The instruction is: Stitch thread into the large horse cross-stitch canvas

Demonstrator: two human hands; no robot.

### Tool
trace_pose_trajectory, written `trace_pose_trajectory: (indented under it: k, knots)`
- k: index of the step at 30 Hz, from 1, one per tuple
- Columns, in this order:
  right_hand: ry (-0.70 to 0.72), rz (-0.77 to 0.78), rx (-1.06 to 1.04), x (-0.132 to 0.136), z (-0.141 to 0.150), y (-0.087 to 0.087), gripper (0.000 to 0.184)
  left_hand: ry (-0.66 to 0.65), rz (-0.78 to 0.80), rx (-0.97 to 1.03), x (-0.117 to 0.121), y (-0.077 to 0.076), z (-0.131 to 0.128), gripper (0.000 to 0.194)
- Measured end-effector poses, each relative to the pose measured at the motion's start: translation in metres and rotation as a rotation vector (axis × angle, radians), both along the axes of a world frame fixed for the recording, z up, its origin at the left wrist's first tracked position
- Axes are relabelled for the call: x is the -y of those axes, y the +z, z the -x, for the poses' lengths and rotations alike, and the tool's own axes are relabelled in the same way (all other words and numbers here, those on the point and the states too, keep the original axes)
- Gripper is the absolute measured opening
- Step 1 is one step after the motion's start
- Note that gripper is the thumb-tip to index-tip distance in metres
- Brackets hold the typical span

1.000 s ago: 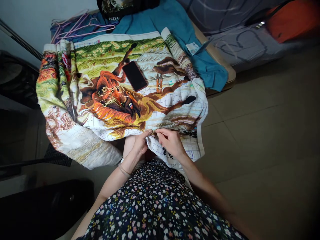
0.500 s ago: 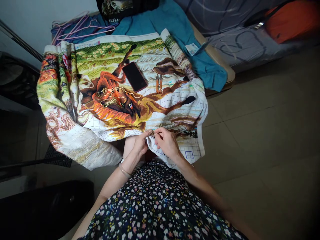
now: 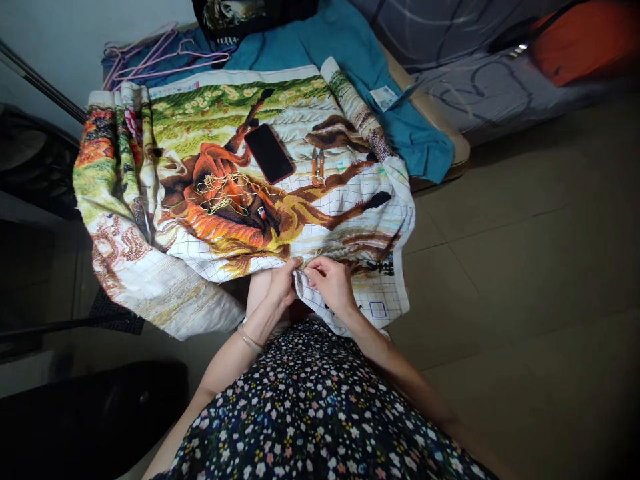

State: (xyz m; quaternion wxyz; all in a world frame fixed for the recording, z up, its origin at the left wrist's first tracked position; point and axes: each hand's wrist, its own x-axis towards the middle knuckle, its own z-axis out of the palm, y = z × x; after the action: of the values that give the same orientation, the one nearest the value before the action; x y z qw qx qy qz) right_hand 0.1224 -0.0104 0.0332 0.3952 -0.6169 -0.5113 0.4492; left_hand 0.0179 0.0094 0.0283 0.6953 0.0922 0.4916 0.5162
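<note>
A large cross-stitch cloth (image 3: 320, 237) with a brown-and-orange horse pattern spreads over the bed edge and my lap. My left hand (image 3: 283, 283) is closed on its near edge, thumb on top and fingers underneath. Right beside that thumb, my right hand (image 3: 330, 283) is in a pinch at the cloth's surface; what sits between its fingertips is too small to make out. Farther up on the cloth lie a tangle of yellow thread (image 3: 225, 190), a dark phone (image 3: 270, 153) and orange-handled thread snips (image 3: 318, 167).
Rolled cloth (image 3: 350, 100) lines the right side, with more folded at the left (image 3: 103, 153). Behind are pink hangers (image 3: 170, 70) on a teal sheet (image 3: 300, 47). A small packet (image 3: 384, 98) lies by the bed's edge. Tiled floor (image 3: 500, 267) stretches to the right.
My right hand has shifted slightly left and down, bringing its fingertips closer to my left thumb. The left hand keeps its hold on the cloth with little movement.
</note>
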Motion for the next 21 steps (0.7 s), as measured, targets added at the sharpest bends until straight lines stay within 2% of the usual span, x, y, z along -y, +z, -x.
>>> trace_pose_trajectory:
  k: [5,9,12,14,16,18,21]
  knots:
    - [-0.074,0.043,-0.067,-0.003,0.004,0.006,0.015,-0.032,-0.027,0.028,0.001,0.002,0.001,0.019]
    - [0.013,-0.054,0.099,-0.009,0.006,0.016,0.015,-0.063,-0.048,0.092,0.003,0.002,0.004,0.024]
    - [0.076,-0.051,0.177,-0.015,0.004,0.023,0.007,-0.067,-0.063,0.129,0.005,0.002,0.006,0.029]
    - [0.032,-0.049,0.071,-0.019,-0.005,0.031,0.009,-0.071,-0.076,0.146,0.005,0.001,0.006,0.032]
    - [-0.076,-0.096,-0.14,-0.023,-0.023,0.043,0.016,-0.053,-0.086,0.146,0.006,0.001,0.006,0.034]
    - [-0.174,-0.187,-0.366,-0.027,-0.044,0.06,0.023,-0.019,-0.096,0.121,0.006,-0.001,0.006,0.035]
    - [-0.202,-0.33,-0.564,-0.028,-0.07,0.08,0.028,0.001,-0.109,0.1,0.007,-0.005,0.007,0.038]
